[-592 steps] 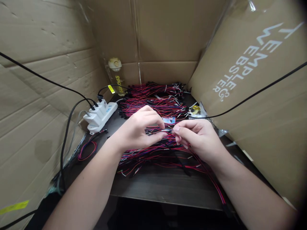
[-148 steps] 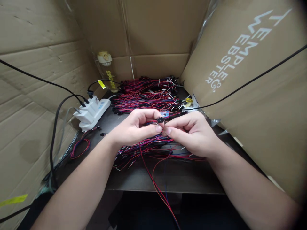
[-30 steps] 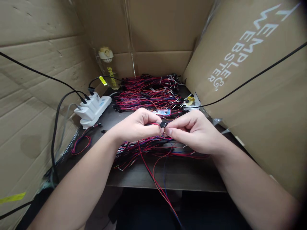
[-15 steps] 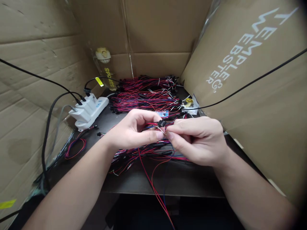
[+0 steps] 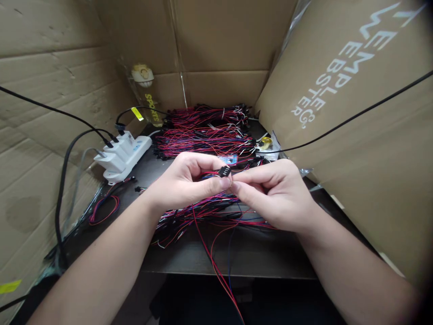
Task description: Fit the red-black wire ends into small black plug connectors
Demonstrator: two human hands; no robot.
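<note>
Slotted, blocky black connector (image 5: 224, 171) in pinched left hand (image 5: 189, 180), right hand (image 5: 278, 193) closely pinched, contents hidden.

Your left hand (image 5: 187, 180) covers much of the wiring (image 5: 210, 173) of the black plug (image 5: 224, 171); what your right hand (image 5: 277, 194) pinches, can't tell. Blue card (image 5: 228, 160): partly hidden, print too small. Loose wires (image 5: 232, 299): cut off, bottom edge.

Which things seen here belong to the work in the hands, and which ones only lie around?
Belonging to the work, it seems:
- black connector, held by the left hand
- right hand, pinched beside it; anything between is hidden
- hanging wires
- wire bundles, probably

Apparently just lying about:
- white power strip
- SPORTS bottle
- blue printed item
</note>
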